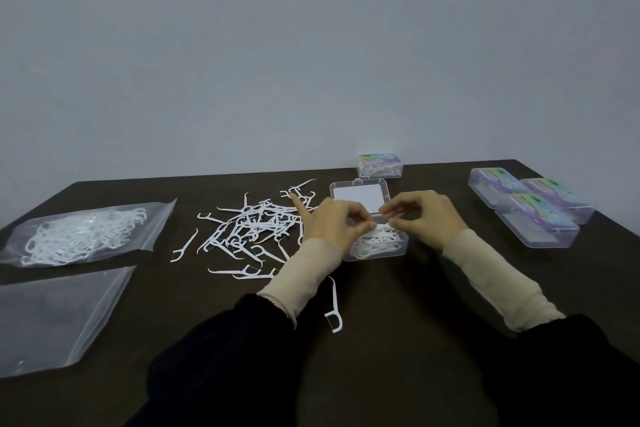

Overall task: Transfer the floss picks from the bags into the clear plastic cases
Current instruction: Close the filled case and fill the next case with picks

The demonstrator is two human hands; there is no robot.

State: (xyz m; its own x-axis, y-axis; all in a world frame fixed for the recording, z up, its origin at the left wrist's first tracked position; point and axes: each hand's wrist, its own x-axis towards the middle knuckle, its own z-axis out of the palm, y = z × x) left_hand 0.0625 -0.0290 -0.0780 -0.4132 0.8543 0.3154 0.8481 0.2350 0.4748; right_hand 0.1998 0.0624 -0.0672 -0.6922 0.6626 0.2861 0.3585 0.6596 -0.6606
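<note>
Both hands meet right over the open case [377, 246]; the left hand [332, 224] and the right hand [424, 218] have their fingers curled in, thumb to fingertip, and between them they seem to pinch a small bunch of floss picks just above the case's far edge — how many I cannot tell, the bunch is mostly hidden by the fingers. The left forefinger sticks out toward the pile. The case lies directly beneath the fingers, its long side running left to right, its lid [360, 196] thrown back flat on the tabletop [398, 322] behind it; so the coming move looks like a short drop straight down, with the picks laid along the case's length.

The case already holds a layer of white picks. The loose pile [256, 224] is spread just to the left of it, nearer the left hand; one stray pick [334, 305] lies apart, toward me, its handle pointing away.

Far left, one zip bag [79, 236] still has plenty of picks inside; the bag nearer me [59, 319] looks emptied. A closed case [380, 166] behind the open one shows picks inside; three closed cases [530, 208] stand grouped at the right — they look empty, though the labels hide much.
</note>
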